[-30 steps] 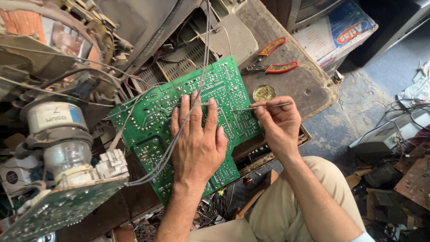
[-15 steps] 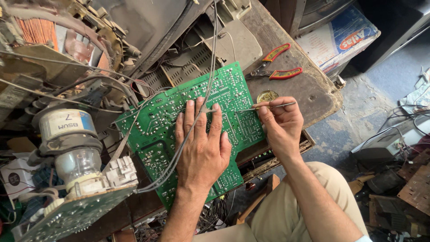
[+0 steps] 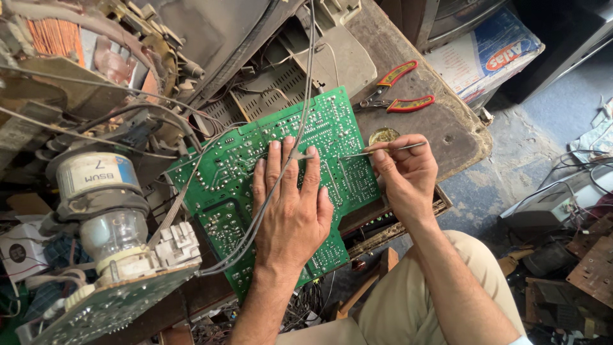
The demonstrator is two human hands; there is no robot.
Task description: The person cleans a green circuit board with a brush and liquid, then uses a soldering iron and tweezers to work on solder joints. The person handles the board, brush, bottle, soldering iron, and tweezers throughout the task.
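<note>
- two hands on my feed, both over a green circuit board (image 3: 281,185) lying solder-side up at centre frame.
- left hand (image 3: 290,214): flat on the board, palm down, fingers (image 3: 274,166) spread lightly; grey wires (image 3: 255,220) run under the fingers and off toward the lower left.
- right hand (image 3: 402,172): right of centre, thumb and fingers pinching a thin metal probe (image 3: 383,150); its tip touches the board's right part, just beside the left fingertips.
- board position: tilted, upper corner toward top centre, lower edge near my view's bottom centre, resting on a worn wooden bench (image 3: 440,121).
- red-handled pliers (image 3: 396,92): on the bench, upper right of the board, apart from both hands.
- small round brass-coloured tin (image 3: 384,135): on the bench, just above the right hand.
- picture-tube neck with glass end (image 3: 102,211): left of frame, a second board (image 3: 108,306) below it.
- beige trousers (image 3: 408,300): lower right.
- scrap electronics (image 3: 568,243): on the floor, far right.
</note>
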